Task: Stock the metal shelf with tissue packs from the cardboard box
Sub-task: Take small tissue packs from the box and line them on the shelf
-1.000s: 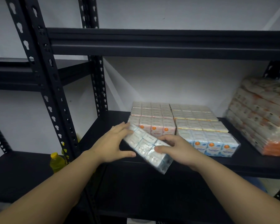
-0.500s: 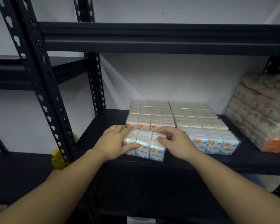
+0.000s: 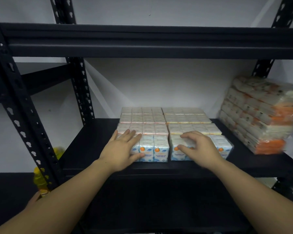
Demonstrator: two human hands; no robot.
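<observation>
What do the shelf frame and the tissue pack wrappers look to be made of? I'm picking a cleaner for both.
Shelf frame: seems to be painted or coated metal, matte black; the uprights carry punched keyhole slots. Shelf board: dark and matte, material unclear. Tissue packs: apparently thin clear plastic film over printed packets, judging by the sheen. Large bundles at right: glossy, wrinkled film.

I saw the tissue packs (image 3: 161, 120) in rows mid-shelf (image 3: 95, 142), larger bundles (image 3: 257, 115) stacked at their right, a bottle (image 3: 40, 179) lower left.
</observation>
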